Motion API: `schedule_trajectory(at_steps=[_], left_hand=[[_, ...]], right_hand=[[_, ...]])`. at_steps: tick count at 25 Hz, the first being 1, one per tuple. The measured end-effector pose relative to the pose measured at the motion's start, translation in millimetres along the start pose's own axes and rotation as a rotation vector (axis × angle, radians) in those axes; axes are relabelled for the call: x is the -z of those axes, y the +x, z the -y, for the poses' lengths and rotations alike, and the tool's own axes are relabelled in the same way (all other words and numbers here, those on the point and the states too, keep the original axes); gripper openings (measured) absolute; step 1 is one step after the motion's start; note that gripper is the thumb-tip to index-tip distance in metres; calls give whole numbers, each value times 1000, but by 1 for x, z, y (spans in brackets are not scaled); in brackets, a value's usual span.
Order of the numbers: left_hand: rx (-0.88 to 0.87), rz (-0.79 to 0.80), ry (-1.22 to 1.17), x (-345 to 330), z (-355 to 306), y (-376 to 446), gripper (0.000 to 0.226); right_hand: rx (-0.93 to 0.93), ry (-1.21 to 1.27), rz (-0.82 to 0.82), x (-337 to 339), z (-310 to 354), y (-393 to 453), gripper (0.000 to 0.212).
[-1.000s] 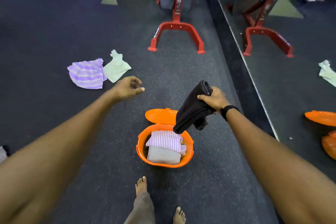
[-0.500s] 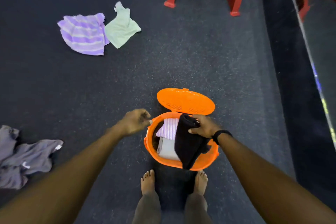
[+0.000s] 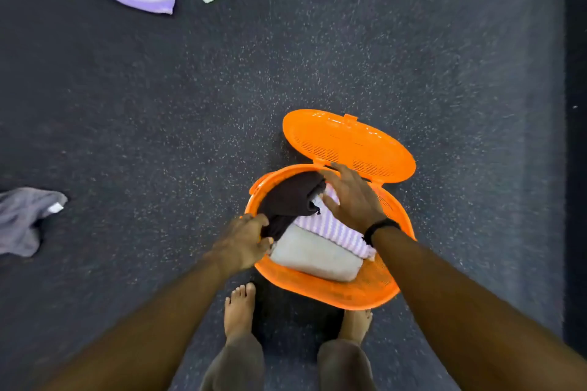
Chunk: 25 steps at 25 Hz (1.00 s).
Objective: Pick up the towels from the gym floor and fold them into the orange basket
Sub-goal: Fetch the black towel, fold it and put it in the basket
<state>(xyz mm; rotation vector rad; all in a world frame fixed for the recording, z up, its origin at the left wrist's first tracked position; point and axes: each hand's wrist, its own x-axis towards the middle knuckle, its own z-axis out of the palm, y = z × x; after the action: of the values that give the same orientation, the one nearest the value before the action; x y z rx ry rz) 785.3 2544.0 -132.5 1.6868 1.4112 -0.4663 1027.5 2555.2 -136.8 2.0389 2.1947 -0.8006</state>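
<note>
2 hands (image 3: pixel 244 243) (image 3: pixel 351 197), dark towel (image 3: pixel 290 200), orange basket (image 3: pixel 320 290)

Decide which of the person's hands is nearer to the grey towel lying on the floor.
Left. The left hand grips the dark towel at the orange basket rim nearest the grey towel; the right hand lies across the basket's far side.

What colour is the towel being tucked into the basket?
Dark brown, nearly black: the towel in the orange basket, seen from the head view.
</note>
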Motion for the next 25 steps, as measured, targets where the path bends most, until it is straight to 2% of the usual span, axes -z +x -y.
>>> schedule_trajectory(at_steps=[3, 4, 6, 7, 8, 10, 13, 17, 20, 23, 25], left_hand=[[74, -77, -56, -33, -10, 52, 54], [96, -118, -63, -43, -9, 68, 49], [97, -164, 9, -65, -3, 96, 32], [96, -173, 69, -79, 2, 108, 32], [100, -182, 119, -94, 7, 119, 38], [152, -183, 146, -123, 17, 136, 55], [170, -191, 211, -148, 17, 152, 59], [79, -290, 334, -159, 20, 162, 50], [16, -302, 491, -168, 21, 155, 43], [68, -206, 420, -174, 15, 151, 46], [95, -233, 344, -172, 16, 145, 59]], right_hand=[[238, -140, -11, -57, -15, 10, 61], [293, -201, -41, -73, -17, 16, 52], [452, -310, -113, -104, -20, 24, 21], [543, -338, -132, -120, -24, 29, 13], [593, -358, -134, -132, -30, 36, 15], [560, -397, -161, -153, -49, 57, 35], [514, -401, -102, -171, -68, 84, 58], [393, -349, -114, -188, -62, 109, 40], [221, -244, 107, -200, -51, 123, 37], [122, -176, 236, -210, -39, 131, 34], [158, -214, 183, -204, -42, 122, 35]])
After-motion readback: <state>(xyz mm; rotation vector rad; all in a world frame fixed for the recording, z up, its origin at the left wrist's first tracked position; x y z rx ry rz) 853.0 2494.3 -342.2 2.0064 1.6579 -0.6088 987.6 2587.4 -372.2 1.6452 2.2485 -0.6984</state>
